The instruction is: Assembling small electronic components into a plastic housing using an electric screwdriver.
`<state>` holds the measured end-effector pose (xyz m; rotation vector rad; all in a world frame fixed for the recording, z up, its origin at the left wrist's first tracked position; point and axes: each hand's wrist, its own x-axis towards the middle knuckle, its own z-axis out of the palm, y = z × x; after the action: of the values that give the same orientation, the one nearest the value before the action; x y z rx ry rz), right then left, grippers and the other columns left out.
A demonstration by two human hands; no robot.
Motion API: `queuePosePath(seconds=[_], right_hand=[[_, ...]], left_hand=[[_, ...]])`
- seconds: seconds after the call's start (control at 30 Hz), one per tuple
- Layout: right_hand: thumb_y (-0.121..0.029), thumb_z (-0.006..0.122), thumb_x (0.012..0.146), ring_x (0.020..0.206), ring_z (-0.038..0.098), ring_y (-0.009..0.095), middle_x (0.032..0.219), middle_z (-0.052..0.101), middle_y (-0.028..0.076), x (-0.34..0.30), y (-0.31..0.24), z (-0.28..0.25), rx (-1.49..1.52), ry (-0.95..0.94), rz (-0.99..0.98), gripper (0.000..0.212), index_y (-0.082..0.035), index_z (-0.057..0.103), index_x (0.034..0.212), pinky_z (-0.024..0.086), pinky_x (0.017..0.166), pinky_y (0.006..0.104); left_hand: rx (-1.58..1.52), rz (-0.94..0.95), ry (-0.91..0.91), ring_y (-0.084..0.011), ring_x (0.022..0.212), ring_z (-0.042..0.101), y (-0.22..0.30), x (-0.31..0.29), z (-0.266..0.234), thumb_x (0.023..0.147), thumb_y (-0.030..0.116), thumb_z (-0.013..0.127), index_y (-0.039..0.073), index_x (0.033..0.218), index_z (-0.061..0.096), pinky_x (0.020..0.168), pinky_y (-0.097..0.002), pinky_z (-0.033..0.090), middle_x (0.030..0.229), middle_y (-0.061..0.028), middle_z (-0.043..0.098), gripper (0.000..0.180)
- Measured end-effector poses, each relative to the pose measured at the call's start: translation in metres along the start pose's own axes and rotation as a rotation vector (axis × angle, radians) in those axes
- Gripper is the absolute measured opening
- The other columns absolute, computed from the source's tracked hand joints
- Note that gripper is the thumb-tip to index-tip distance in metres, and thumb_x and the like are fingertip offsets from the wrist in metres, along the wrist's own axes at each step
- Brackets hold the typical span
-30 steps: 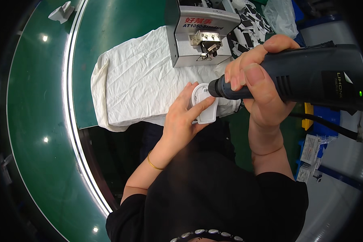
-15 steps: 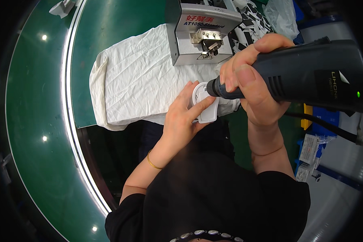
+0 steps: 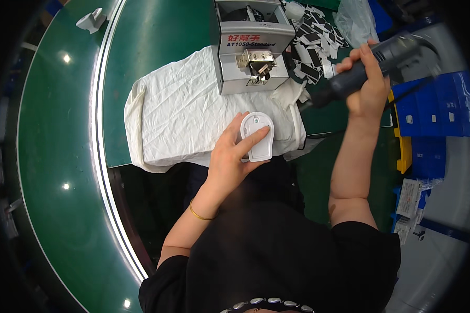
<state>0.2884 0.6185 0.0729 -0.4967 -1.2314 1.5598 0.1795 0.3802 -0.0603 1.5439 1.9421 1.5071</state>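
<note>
My left hand point(image 3: 234, 149) grips a small white plastic housing point(image 3: 258, 150), rounded at its far end, over the near edge of a white cloth point(image 3: 180, 109). One finger lies across its inner face, and a small round metal spot shows near the rounded end. Off to the right, my right hand point(image 3: 369, 86) is wrapped round a black electric screwdriver point(image 3: 351, 79), slightly blurred. Its tip points left, apart from the housing. A grey screw-feeding machine point(image 3: 252, 52) stands just beyond the cloth, with a metal pick-up block point(image 3: 258, 62) on its front.
Several black-and-white flat pieces point(image 3: 316, 44) lie heaped right of the machine, beside a clear plastic bag point(image 3: 356, 21). Blue bins point(image 3: 433, 104) stand at the right. A white part point(image 3: 91, 21) rests on the green table point(image 3: 52, 130) at far left, beyond a pale metal strip.
My right hand has drawn the electric screwdriver away from the housing, to the right and farther off. My left hand still holds the housing in nearly the same place.
</note>
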Motion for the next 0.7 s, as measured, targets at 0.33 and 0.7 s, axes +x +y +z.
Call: queuePosePath(seconds=[0.33,0.7], right_hand=[[-0.005,0.077,0.072,0.068,0.060,0.019,0.085,0.062,0.009,0.085,0.069,-0.205,-0.715,0.406,0.306,0.032,0.002,0.061,0.098,0.050,0.060,0.0348],[-0.014,0.077,0.080,0.085,0.063,0.017,0.101,0.066,0.010,0.090,0.092,-0.224,-0.749,0.223,0.303,0.042,0.003,0.063,0.115,0.050,0.073,0.0298]], left_hand=[[-0.086,-0.042,0.057,-0.0394,0.122,0.057,0.000,0.000,0.001,0.057,0.013,0.094,0.006,0.156,0.011,0.099,-0.0447,0.049,0.135,-0.0231,0.056,0.129],[-0.104,-0.118,0.038,-0.0360,0.122,0.059,0.010,0.004,-0.003,0.057,0.013,0.096,0.009,0.156,0.003,0.100,-0.0430,0.049,0.136,-0.0231,0.055,0.136]])
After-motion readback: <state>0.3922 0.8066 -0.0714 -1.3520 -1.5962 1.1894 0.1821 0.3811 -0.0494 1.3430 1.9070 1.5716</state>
